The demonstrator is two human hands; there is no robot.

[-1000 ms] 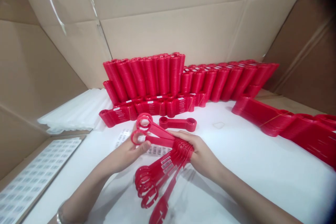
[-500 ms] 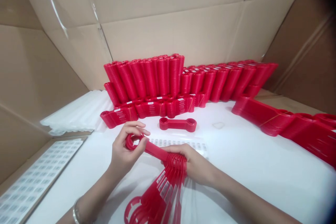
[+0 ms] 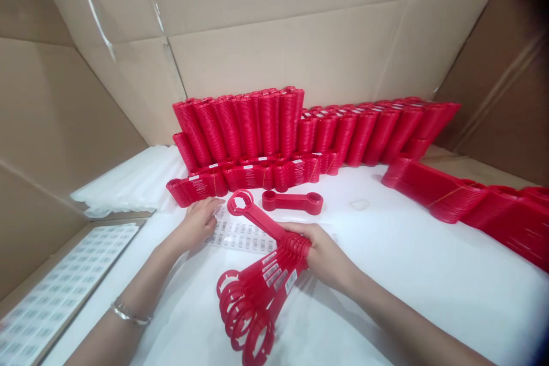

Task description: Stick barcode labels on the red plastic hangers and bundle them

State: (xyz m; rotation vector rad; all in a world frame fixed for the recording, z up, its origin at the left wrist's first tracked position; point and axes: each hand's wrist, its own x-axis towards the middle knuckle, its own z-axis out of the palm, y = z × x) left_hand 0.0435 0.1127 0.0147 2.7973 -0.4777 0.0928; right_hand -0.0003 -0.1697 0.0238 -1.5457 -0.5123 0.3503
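Note:
My right hand [image 3: 319,249] grips a fanned bunch of red plastic pieces [image 3: 249,303] by their near ends; several carry small white barcode labels. One red piece [image 3: 261,220] of the bunch points up and left, its ring end free. My left hand [image 3: 199,223] rests at the left end of a sheet of barcode labels [image 3: 244,236] on the white table, fingers bent together; whether a label is between them is too small to tell. A short stack of red pieces [image 3: 291,202] lies just beyond the sheet.
Tall red stacks [image 3: 244,126] line the cardboard wall [image 3: 278,51]. Banded bundles [image 3: 446,189] lie at the right. White foam sheets [image 3: 128,183] and another label sheet [image 3: 64,291] are at the left. A loose rubber band [image 3: 359,205] lies on the table [image 3: 398,251].
My left hand has let go of the upper red piece's ring end and moved left and down to the label sheet. The fanned bunch has shifted slightly, showing more rings.

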